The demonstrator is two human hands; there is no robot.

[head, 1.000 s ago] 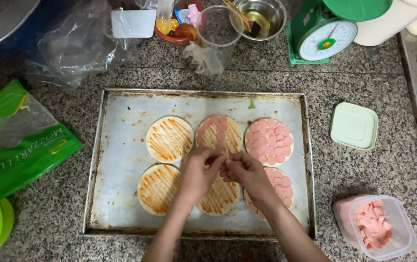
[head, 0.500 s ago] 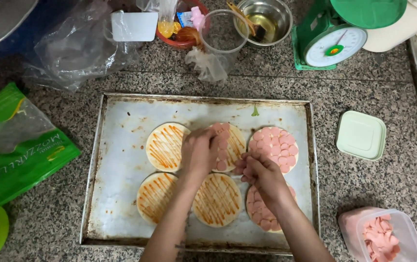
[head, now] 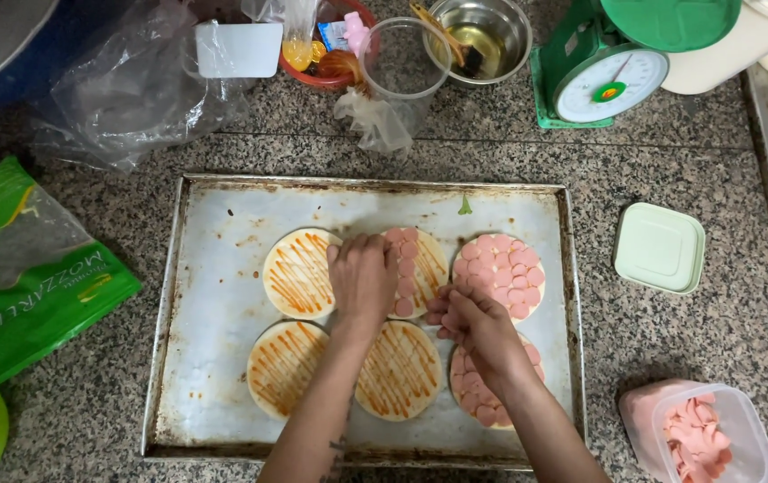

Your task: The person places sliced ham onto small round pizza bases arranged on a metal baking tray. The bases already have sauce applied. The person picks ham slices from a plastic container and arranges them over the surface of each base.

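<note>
A worn metal baking tray (head: 223,224) holds several small round dough bases striped with orange sauce. My left hand (head: 362,277) lies flat on the upper middle base (head: 420,268), which is partly covered with pink sausage slices. My right hand (head: 478,326) is beside it, fingers curled around a few pink sausage slices, over the lower right base (head: 491,407). The upper right base (head: 500,273) is fully covered with slices. The upper left base (head: 295,273), lower left base (head: 281,367) and lower middle base (head: 402,371) carry only sauce.
A clear tub of sausage slices (head: 701,434) stands at the lower right, its pale green lid (head: 659,248) above it. A green cheese bag (head: 17,286) lies at left. Behind the tray are a green scale (head: 603,76), a steel bowl (head: 478,36), a plastic cup (head: 402,67) and plastic bags (head: 125,89).
Both hands shifted from the lower middle base up to the upper middle base. The left hand now presses on it and more slices lie there.
</note>
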